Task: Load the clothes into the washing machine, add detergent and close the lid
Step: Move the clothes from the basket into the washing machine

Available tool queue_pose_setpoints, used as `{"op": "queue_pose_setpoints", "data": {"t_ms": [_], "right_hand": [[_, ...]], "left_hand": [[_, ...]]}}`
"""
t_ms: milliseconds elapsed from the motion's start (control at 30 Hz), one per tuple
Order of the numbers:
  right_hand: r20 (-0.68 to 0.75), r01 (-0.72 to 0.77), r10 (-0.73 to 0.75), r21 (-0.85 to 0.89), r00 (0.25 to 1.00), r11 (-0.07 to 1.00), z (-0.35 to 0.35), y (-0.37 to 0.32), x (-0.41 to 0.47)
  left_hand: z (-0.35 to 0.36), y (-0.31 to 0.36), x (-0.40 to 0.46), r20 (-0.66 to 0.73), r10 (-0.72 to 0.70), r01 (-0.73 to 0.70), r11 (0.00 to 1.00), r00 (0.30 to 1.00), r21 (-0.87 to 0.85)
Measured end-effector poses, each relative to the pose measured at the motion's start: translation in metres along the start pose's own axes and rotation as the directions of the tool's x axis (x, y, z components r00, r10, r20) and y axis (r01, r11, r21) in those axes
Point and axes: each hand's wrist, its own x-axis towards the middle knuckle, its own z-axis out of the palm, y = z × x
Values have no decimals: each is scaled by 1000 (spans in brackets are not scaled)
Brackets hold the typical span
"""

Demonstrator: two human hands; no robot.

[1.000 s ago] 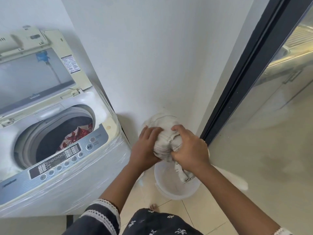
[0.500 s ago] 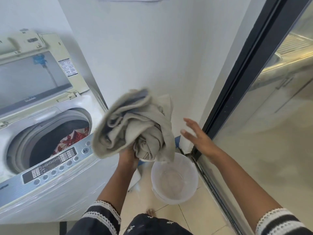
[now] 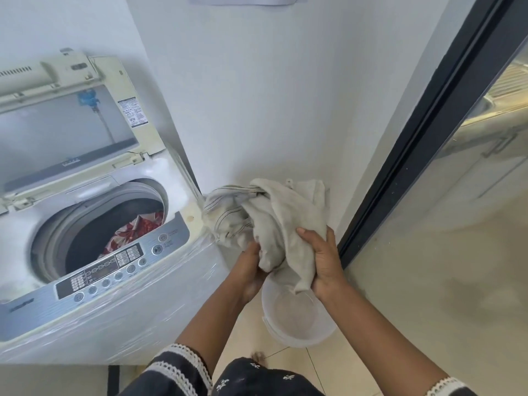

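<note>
Head view, taking the washing machine (image 3: 120,315) as the landmark: it stands at the left against the white wall, and its lid (image 3: 65,130) is raised and leans back behind the round opening. Inside the drum (image 3: 94,238) lies a red and white patterned cloth (image 3: 134,232), seen at the near right part of the opening. Along the machine's front edge runs the silver control panel (image 3: 114,270) with its rows of buttons.

Just right of the machine's right front corner, both hands hold a bundle of pale beige clothes (image 3: 268,215). The left hand (image 3: 251,270) grips the bundle from below, its fingers curled into the fabric. The right hand (image 3: 323,261) clasps the bundle's right side, thumb on top and fingers wrapped round the cloth. A loose end of the bundle hangs down between the two hands.

Below the hands, to the right of the machine, a white plastic bucket (image 3: 297,332) stands on the tiled floor (image 3: 328,364). Further right rises a dark door frame (image 3: 428,127) with glass beyond it.
</note>
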Motion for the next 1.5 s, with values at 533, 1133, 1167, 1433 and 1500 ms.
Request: {"op": "queue_pose_setpoints", "data": {"t_ms": [533,1133,1167,1433,1500], "right_hand": [[244,-201,187,32,952,979,-56,-41,3],[382,-265,380,-320,843,909,47,6,38],[415,-242,373,-335,830,911,62,12,41],[497,-233,467,-462,731,856,218,99,62],[482,-229,486,-498,729,837,253,121,67]], "left_hand": [[-38,-14,-14,16,102,-81,870,995,-486],[-145,56,-78,-294,344,-446,778,892,-443],[-157,61,-82,-317,348,-463,767,882,-445],[-285,130,-112,-474,407,-609,662,781,-437],[-317,148,-113,-474,401,-605,663,784,-441]]}}
